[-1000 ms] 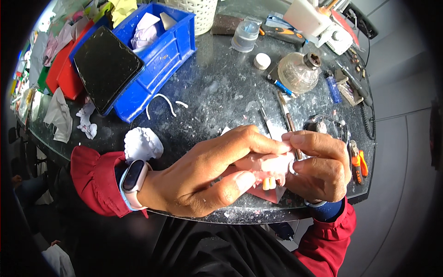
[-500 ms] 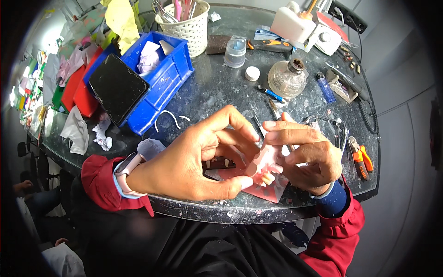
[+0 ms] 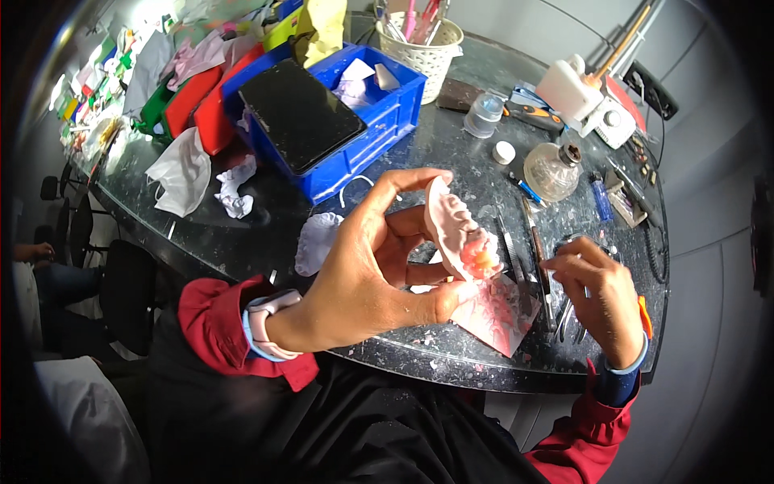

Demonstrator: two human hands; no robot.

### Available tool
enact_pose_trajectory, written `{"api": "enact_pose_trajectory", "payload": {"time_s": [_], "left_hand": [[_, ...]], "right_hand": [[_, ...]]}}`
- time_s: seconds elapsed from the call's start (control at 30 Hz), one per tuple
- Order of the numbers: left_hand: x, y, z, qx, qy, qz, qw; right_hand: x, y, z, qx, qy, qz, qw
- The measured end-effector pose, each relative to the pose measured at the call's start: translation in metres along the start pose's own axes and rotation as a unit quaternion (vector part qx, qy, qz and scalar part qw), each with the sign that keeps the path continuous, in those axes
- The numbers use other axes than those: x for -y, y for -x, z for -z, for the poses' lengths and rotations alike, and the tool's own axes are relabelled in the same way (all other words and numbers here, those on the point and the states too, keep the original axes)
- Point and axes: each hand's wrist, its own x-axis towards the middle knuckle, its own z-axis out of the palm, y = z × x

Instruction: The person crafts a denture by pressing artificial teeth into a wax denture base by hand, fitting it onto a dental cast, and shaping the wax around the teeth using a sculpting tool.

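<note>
My left hand (image 3: 375,270) grips a pale plaster dental cast (image 3: 448,218) between thumb and fingers, raised above the near edge of the bench. Pink wax with yellowish teeth (image 3: 482,260) sits on the cast's lower right part. My right hand (image 3: 601,298) is apart from the cast, over the tools at the right. Its fingers are loosely bent, and nothing shows in them. Just left of it lie a slim brown-handled tool (image 3: 538,258) and a metal tool (image 3: 510,250). Below the cast, a pink wax sheet (image 3: 504,327) lies among pink crumbs.
Left of centre stands a blue bin (image 3: 371,133) with a black phone (image 3: 302,113) on it. Another plaster cast (image 3: 316,242) lies behind my left wrist. Farther back are a glass spirit lamp (image 3: 553,173), a white cap (image 3: 504,152) and a white basket (image 3: 423,64) of tools.
My right hand has let go of the cast and moved right, toward the tools. My left hand still holds the cast, now turned more upright. The whole view has shifted, with the bench appearing farther right.
</note>
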Motion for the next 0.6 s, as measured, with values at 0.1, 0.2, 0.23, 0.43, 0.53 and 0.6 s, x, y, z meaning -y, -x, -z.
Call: {"api": "enact_pose_trajectory", "payload": {"time_s": [0.1, 0.2, 0.23, 0.43, 0.53, 0.6], "left_hand": [[0.013, 0.010, 0.006, -0.023, 0.023, -0.039, 0.999], [0.020, 0.016, -0.002, -0.032, 0.059, -0.057, 0.996], [0.022, 0.015, -0.005, -0.040, 0.085, -0.061, 0.994], [0.031, 0.016, -0.009, 0.002, 0.099, -0.046, 0.994], [0.033, 0.018, -0.006, 0.024, 0.073, -0.064, 0.995], [0.020, 0.018, 0.005, 0.084, 0.026, -0.007, 0.996]], "right_hand": [[0.000, 0.005, -0.009, 0.003, -0.046, 0.008, 0.999], [0.028, 0.007, -0.007, -0.066, -0.167, 0.041, 0.983], [0.039, 0.004, -0.007, -0.092, -0.192, 0.067, 0.975], [0.047, -0.016, -0.019, -0.141, -0.175, 0.158, 0.961], [0.044, -0.020, -0.016, -0.124, -0.169, 0.206, 0.956], [0.040, -0.020, -0.018, -0.122, -0.184, 0.222, 0.950]]}}
